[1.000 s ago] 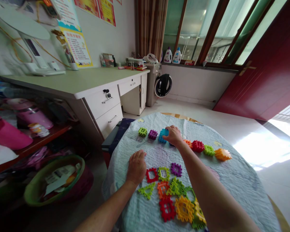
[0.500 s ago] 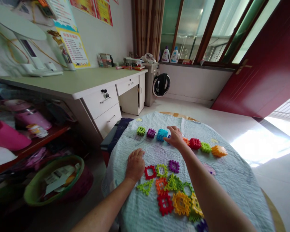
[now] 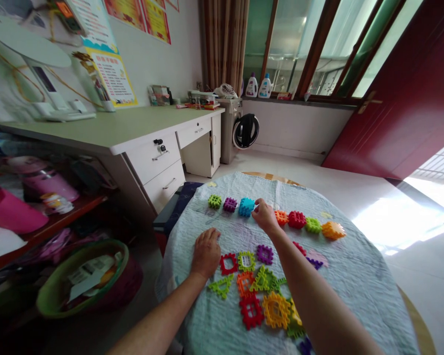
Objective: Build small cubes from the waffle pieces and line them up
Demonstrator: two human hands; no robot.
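A round table (image 3: 350, 281) under a quilted cloth stands with a desk (image 3: 107, 129) to its left, a washing machine (image 3: 229, 133) beyond, and a green basin (image 3: 83, 281) on the floor beside it. Across the table's far half runs a row of interlocking plastic blocks (image 3: 297, 219), and a loose heap of frames (image 3: 277, 310) lies toward the near edge, partly under the right forearm (image 3: 311, 291). The left hand (image 3: 206, 254) lies flat on the cloth, fingers slightly spread, just beside a red frame (image 3: 228, 264). The right hand's (image 3: 265, 218) fingertips (image 3: 256, 206) touch the right side of a blue block (image 3: 246, 207); whether they pinch it, I cannot tell.
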